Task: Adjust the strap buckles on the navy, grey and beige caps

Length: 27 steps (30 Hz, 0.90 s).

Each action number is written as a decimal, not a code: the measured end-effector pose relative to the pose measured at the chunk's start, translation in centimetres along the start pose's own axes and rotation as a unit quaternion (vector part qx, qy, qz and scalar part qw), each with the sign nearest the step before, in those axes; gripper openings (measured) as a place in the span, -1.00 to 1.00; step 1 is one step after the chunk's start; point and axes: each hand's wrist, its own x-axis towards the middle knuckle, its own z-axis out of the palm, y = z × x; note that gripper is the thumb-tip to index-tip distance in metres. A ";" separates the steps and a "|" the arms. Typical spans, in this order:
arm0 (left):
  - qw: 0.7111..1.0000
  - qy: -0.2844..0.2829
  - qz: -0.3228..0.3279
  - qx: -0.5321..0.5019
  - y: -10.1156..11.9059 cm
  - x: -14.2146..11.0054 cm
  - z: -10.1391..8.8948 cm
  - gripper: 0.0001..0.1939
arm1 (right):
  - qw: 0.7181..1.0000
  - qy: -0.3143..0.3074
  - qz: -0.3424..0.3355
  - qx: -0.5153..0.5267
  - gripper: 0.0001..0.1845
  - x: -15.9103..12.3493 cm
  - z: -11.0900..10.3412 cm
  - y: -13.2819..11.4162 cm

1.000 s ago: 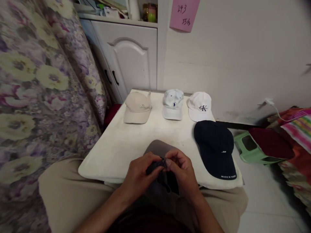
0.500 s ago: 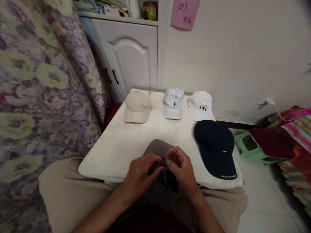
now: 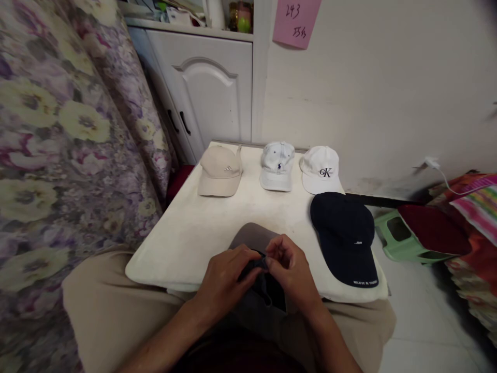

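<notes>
In the head view, the grey cap (image 3: 254, 237) is at the near edge of the counter (image 3: 174, 248), partly under both hands. The left hand (image 3: 223, 274) pinches its dark strap (image 3: 262, 263). The right hand (image 3: 292, 269) pinches the strap too, fingertips close together. Both hands have hardly moved since a second ago, so the fiddly bit looks unfinished.

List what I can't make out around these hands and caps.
- Gray cap, head view: the pinched part is mostly covered by the left hand and right hand.
- Navy cap, head view: the last letters along its brim are too small to read.
- Pink note, head view: its top is cut off by the upper edge.
</notes>
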 end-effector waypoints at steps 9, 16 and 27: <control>0.999 -0.014 0.016 0.028 0.2 0.1 0.0 -0.90 | 0.999 -0.014 0.011 -0.033 -0.87 0.1 -0.3 -0.2; 0.999 -0.038 0.018 0.034 0.3 0.4 -0.1 -0.91 | 0.997 -0.037 0.028 -0.058 -0.91 0.0 -0.7 -0.6; 0.999 -0.020 0.011 0.040 0.4 0.1 0.1 -0.91 | 0.999 -0.010 0.014 -0.049 -0.89 0.2 -0.6 -0.6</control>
